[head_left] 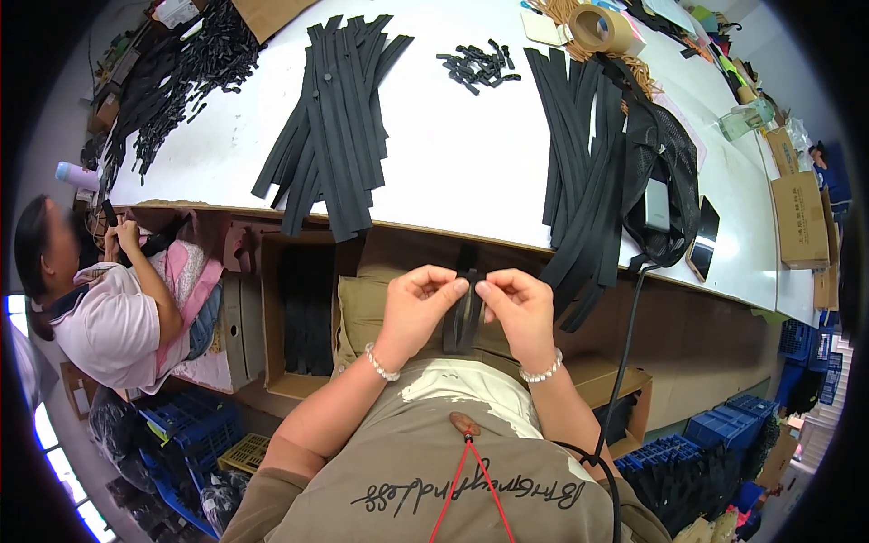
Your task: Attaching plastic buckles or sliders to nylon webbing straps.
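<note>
Above my lap, just in front of the table edge, my left hand (417,303) and my right hand (518,306) are close together, thumbs against fingertips. Between them they pinch the upper part of a black fabric strip (463,333), whose lower part hangs down in front of me. Any small part at the pinch is too hidden to make out. Flat black strips (330,136) lie in a crossed pile on the white table, and a second bundle of black strips (579,199) droops over the edge to the right. Small black pieces (475,67) are heaped between the piles.
A black mesh bag (659,154) holds a grey device with a cable running to me. Beside it lies a phone (703,237). A tape roll (598,29) stands behind. An open cardboard box (299,380) is below the table. A co-worker (113,308) sits at left.
</note>
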Available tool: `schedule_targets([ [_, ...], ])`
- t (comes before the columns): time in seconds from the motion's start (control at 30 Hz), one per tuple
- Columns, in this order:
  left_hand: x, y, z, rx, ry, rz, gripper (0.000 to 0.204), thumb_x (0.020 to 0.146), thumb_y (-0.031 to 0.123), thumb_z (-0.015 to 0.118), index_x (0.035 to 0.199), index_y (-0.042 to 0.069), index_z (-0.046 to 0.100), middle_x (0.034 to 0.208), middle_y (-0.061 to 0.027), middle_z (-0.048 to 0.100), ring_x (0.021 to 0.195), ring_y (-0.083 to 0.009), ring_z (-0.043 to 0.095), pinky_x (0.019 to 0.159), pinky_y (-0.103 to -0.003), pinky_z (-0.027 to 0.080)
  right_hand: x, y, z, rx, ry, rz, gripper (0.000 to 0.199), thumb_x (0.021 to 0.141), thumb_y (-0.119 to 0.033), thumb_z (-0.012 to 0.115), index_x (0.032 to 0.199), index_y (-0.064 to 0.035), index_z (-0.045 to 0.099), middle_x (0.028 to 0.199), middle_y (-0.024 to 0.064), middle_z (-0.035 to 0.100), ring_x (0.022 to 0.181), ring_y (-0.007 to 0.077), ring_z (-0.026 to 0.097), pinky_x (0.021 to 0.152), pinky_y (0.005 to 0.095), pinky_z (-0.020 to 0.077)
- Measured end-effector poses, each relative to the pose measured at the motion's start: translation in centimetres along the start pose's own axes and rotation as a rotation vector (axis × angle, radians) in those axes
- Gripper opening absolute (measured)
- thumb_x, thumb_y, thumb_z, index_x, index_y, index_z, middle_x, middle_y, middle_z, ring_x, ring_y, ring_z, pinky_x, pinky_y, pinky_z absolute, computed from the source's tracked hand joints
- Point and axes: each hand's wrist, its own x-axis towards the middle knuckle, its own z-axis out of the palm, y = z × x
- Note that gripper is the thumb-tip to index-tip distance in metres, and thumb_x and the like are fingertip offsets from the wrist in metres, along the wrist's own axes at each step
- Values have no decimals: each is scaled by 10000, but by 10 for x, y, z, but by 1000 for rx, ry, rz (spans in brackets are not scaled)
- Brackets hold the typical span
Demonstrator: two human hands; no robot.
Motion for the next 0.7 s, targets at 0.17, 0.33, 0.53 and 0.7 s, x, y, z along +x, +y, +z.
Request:
schedule_targets([
  [0.17, 25, -12, 4, -124, 45, -133, 112, 841, 120, 670, 893, 23, 648, 746, 30, 613, 626, -5, 493, 555, -156, 386, 28, 18, -1, 147, 25, 89, 97, 833, -41, 653, 883, 37, 621, 692, 22, 599, 507, 56, 509, 462, 186, 416],
  [0.33, 30, -19, 3, -130, 59, -191, 119, 861, 93, 641, 920, -10, 639, 809, -19, 649, 694, -42, 571, 624, -178, 462, 33, 25, 1, 296, 79, 185, 122, 834, -51, 656, 908, 35, 612, 687, 30, 594, 514, 78, 527, 462, 208, 426],
  [0.53, 34, -23, 5, -214, 79, -137, 135, 876, 99, 620, 939, -19, 636, 833, -27, 648, 719, -53, 566, 655, -191, 465, 36, 32, 4, 323, 137, 174, 127, 835, -59, 658, 903, 36, 611, 673, 30, 587, 508, 83, 524, 467, 208, 425],
  [0.7, 31, -29, 9, -192, 143, -131, 114, 886, 128, 613, 926, 24, 634, 830, -4, 633, 706, -58, 561, 640, -201, 465, 37, 32, 6, 328, 146, 194, 119, 840, -53, 649, 903, 41, 611, 662, 29, 584, 504, 83, 518, 470, 207, 425],
])
